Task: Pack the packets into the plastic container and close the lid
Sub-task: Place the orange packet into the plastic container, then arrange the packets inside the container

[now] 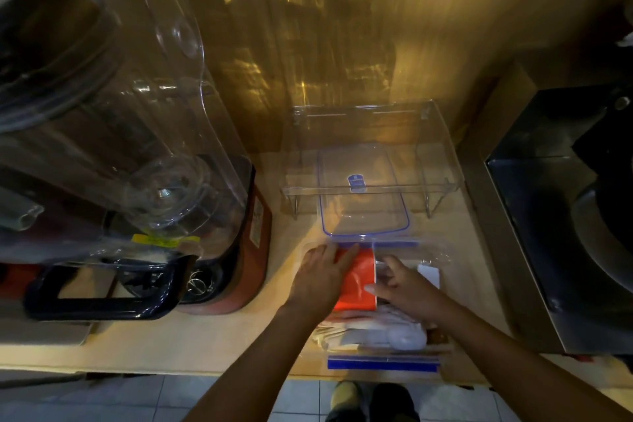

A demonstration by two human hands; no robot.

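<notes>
A clear plastic container [442,252] with blue latches sits at the counter's front edge. Inside it lie an orange packet [359,284] and several white packets [383,329]. My left hand [320,276] rests flat on the orange packet's left side, fingers spread over the container's far left corner. My right hand [404,286] presses on the packets just right of the orange one, thumb against its edge. The clear lid [363,195] with a blue seal lies apart from the container, just behind it, under a clear acrylic rack.
A blender with a clear sound cover [144,154] and red base [250,250] stands left. The clear acrylic rack [442,154] stands behind the container. A dark steel appliance [565,216] fills the right. A wooden wall is behind; floor tiles show below the counter edge.
</notes>
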